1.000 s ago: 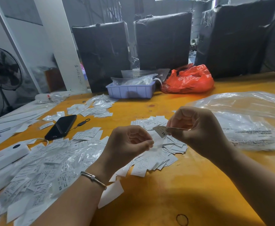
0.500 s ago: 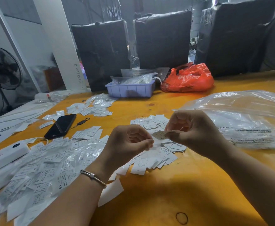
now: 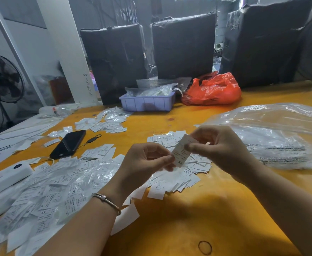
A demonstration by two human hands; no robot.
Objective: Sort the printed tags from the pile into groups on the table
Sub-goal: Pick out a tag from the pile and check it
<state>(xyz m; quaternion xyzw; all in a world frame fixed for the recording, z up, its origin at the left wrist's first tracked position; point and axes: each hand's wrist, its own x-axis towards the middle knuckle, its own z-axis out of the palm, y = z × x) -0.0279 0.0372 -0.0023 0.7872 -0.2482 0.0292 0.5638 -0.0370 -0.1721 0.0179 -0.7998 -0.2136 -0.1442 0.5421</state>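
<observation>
The counter [image 3: 197, 215] is orange-yellow. White tags [image 3: 179, 179] carry black print. The phone [image 3: 68, 143] is black, the tray [image 3: 146, 104] lilac, the bag [image 3: 213, 89] red, the bracelet [image 3: 106, 199] silver.

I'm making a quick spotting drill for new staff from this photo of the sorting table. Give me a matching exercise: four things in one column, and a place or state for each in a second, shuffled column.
Things
1. phone
2. red bag
3. purple tray
4. tag marked XS

Places or states
A. pinched between both hands
B. holds clear plastic bags
C. lies face up among the scattered tags
D. crumpled at the far edge of the table, right of the tray

Pairs: 1-C, 2-D, 3-B, 4-A
</observation>
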